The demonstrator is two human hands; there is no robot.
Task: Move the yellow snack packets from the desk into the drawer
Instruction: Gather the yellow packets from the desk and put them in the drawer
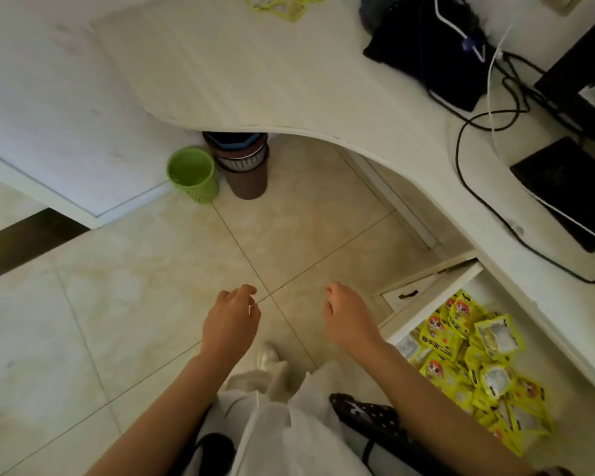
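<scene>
Looking down from the head camera, both bare hands hang over the tiled floor point(134, 304), well apart from the desk point(323, 91) and holding nothing. The left hand point(229, 321) has its fingers loosely curled, thumb and forefinger near each other with nothing between them. The right hand point(349, 316) is likewise slack, its fingertips bent down and partly hidden behind the knuckles. The forearms run off the bottom edge.

Most packets point(471, 365) lie heaped in the open drawer point(437, 280) at lower right, just beside the right forearm. Some show an orange-haired cartoon face, others a silvery back; the print is too blurred to read. The right forearm covers the near side of the heap, and how far the drawer reaches is lost at the frame's corner.

A few more packets point(282, 5) sit on the desk at the top edge, cut off by the frame, so their number cannot be told.

On the desk's right side lie a black bag point(426, 60), tangled cables point(488, 115) and dark devices that are cropped at the right edge. Under the desk stand a green bin point(193, 176) and a brown bin point(244, 173), the latter's top half hidden by the desk edge. White clothing and a shoe show between the arms.
</scene>
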